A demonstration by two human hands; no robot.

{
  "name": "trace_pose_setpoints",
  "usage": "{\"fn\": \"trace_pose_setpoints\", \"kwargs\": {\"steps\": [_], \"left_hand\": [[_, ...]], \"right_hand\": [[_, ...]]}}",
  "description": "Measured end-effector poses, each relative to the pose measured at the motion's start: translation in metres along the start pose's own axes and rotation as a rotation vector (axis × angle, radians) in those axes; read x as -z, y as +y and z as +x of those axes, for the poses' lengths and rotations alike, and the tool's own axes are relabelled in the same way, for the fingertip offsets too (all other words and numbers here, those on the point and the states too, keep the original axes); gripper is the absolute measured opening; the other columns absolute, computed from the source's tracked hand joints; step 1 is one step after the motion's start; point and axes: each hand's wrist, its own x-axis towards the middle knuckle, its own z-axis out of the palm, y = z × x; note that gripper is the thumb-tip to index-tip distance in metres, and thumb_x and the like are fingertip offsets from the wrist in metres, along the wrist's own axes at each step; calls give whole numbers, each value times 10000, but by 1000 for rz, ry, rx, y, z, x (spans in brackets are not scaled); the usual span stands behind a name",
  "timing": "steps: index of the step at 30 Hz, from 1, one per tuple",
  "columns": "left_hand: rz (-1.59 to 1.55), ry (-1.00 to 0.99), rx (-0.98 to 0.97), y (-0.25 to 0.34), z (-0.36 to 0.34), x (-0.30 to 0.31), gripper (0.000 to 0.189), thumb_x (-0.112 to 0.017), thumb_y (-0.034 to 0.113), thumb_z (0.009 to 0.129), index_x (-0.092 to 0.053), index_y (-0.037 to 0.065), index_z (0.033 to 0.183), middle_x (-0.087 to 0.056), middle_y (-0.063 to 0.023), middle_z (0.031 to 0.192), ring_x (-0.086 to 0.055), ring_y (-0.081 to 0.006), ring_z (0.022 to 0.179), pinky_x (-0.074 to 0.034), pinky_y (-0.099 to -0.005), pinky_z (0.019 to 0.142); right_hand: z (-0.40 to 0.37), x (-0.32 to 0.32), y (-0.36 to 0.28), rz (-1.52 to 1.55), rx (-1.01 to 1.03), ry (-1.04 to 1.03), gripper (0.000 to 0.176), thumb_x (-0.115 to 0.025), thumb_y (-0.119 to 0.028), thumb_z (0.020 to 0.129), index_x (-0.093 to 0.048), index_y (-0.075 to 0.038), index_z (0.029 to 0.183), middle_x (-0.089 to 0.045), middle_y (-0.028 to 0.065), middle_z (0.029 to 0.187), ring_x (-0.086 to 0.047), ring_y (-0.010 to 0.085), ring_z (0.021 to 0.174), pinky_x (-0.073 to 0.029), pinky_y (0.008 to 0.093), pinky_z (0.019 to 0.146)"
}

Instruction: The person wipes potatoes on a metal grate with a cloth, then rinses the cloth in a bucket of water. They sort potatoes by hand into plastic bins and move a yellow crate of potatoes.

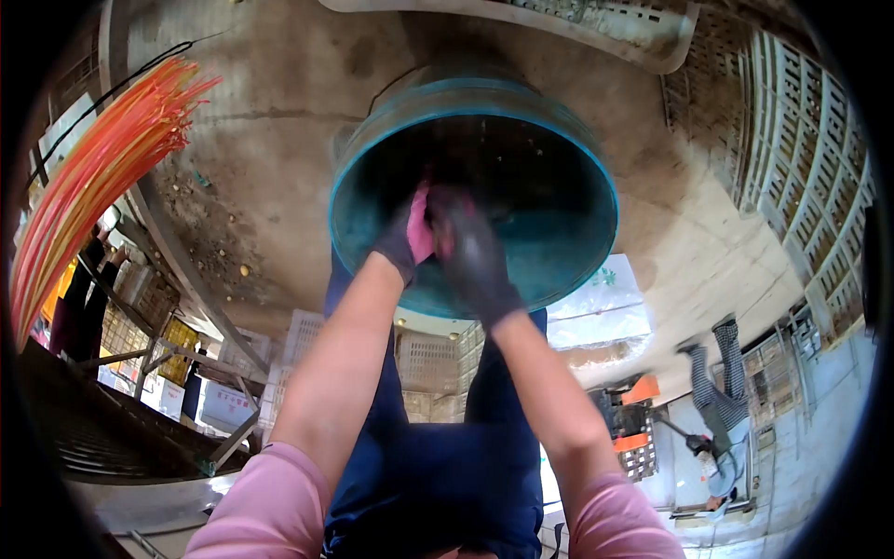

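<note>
A large blue-green tub [607, 200] stands in front of my legs, its inside mostly dark. Both my hands are over its opening, close together and seemingly touching. My left hand [416, 230] wears a glove with pink and dark parts. My right hand [466, 244], in a dark glove, is smeared by motion and partly overlaps the left one. The fingers of both hands are blurred against the dark inside. Whether they hold anything cannot be made out.
A bundle of orange and pink strands [102, 177] hangs at the left, by a metal frame [186, 256]. Plastic crates [801, 168] stand at the right. A white box [601, 312] sits beside the tub. Another person [722, 419] is at the lower right.
</note>
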Motion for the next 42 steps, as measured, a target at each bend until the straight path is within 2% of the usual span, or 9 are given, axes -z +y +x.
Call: {"fn": "trace_pose_setpoints", "kwargs": {"steps": [7,10,15,19,21,29,32,34,42], "left_hand": [[93,-205,142,7,9,-1,397,-429,365,952,-560,29,1117,-632,-89,951,-590,-195,893,-471,-306,810],[49,-189,135,-8,11,21,323,-466,303,939,-564,38,1097,-632,-85,958,-593,-163,853,-477,-274,735],[-181,-47,60,-23,-7,11,260,-510,157,914,-559,45,1143,-616,-92,1098,-594,-181,985,-483,-294,825],[303,116,-363,-22,-64,-47,292,-653,157,816,-577,26,1066,-626,-121,1008,-608,-229,904,-475,-312,777],[1233,232,-731,-30,-72,-49,339,-680,231,790,-586,24,1041,-611,-150,944,-587,-284,874,-431,-379,855],[1822,-63,-1101,20,-94,-47,465,-650,392,747,-586,36,1038,-587,-148,977,-539,-306,1001,-243,-447,1049],[1211,-235,-968,18,-68,-33,562,-543,490,825,-535,52,1178,-545,-152,1169,-482,-291,1142,-207,-438,1080],[-90,-208,-628,8,-63,-48,562,-479,512,901,-508,80,1260,-580,-71,1177,-479,-215,1161,-321,-418,1036],[-594,-564,-226,-43,-9,-49,631,-465,561,884,-467,78,1290,-566,-66,1192,-519,-207,1068,-422,-336,926]], "right_hand": [[-71,103,-43,435,72,-370,530,-624,16,700,-574,-159,1198,-546,110,1195,-548,269,1079,-495,360,840],[-10,125,-13,248,280,105,399,-619,-84,808,-549,-55,1199,-575,140,1144,-604,230,931,-479,298,815],[36,76,43,387,-369,-10,444,-596,-191,850,-498,-45,1257,-533,129,1243,-562,230,1050,-459,312,868],[4,28,30,1805,-722,-58,567,-608,-421,866,-450,-88,1297,-590,82,1102,-597,191,916,-494,299,781],[-16,25,17,2098,-615,-264,577,-573,-465,868,-449,-94,1292,-562,86,1194,-569,222,1053,-480,336,880],[-34,23,19,2151,-583,-357,435,-534,-339,919,-499,-44,1237,-600,126,1117,-585,249,1036,-499,374,860],[-42,41,-1,2427,-579,-355,430,-537,-330,915,-504,-32,1224,-597,146,1112,-582,272,1040,-496,402,859],[-52,55,-21,2573,-646,-367,483,-538,-375,899,-484,-34,1237,-582,135,1094,-562,280,1017,-472,403,842],[-101,60,-68,3335,-708,-334,540,-530,-203,852,-327,-59,1331,-523,18,960,-499,126,850,-413,283,685]]}}
